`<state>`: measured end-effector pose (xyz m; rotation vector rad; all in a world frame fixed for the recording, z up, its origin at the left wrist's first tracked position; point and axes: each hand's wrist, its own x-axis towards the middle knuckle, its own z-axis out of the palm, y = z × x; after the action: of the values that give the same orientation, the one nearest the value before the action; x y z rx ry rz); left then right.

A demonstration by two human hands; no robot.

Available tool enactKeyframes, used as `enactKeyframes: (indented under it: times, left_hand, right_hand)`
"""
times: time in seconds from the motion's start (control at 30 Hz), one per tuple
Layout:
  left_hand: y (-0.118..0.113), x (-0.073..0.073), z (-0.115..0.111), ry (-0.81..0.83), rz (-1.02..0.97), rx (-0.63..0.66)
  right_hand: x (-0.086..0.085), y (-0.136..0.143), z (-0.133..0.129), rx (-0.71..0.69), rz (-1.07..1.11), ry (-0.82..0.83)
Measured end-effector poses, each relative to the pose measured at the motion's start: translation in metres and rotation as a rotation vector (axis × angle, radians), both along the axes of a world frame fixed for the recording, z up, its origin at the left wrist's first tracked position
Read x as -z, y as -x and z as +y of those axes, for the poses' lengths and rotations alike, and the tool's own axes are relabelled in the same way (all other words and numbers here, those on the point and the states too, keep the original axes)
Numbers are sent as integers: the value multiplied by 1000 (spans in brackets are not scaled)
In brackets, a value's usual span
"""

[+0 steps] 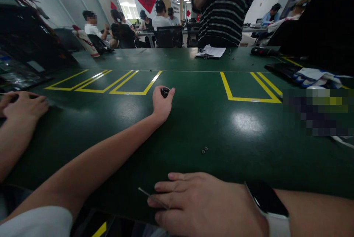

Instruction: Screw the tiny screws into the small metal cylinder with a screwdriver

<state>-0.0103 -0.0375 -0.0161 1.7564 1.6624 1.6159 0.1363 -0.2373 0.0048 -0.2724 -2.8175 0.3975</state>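
My left hand (162, 103) reaches out over the green table, its fingers closed round a small black cylindrical part (165, 92) with a pale rim. The rest of that part is hidden in the fingers. Near the front edge, my right hand (190, 200) lies palm down with its fingers stretched out. A thin metal rod (144, 192) runs across the fingers and is tucked between them; its other end is hidden. Two tiny ring-shaped pieces, like nuts (204, 150), lie on the table beyond my right hand.
Yellow tape outlines (128, 93) mark the green table (177, 133). Another person's hands (26, 104) are at the left. Across the table stands a person in a striped shirt (221, 8), behind a clipboard with paper (211, 51). White-and-blue gloves (318, 76) lie at the right.
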Motion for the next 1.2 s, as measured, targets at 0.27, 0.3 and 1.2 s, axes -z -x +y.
enactKeyframes:
  times: [0.27, 0.3, 1.2]
  left_hand:
    - [-4, -1, -1, 45, 52, 73]
    - [-4, -1, -2, 49, 59, 78]
    - [-4, -6, -15, 141, 617, 360]
  right_hand:
    - [-10, -18, 7, 16, 89, -7]
    - [-12, -21, 10, 28, 111, 22]
    - [-10, -58, 54, 460, 381, 453]
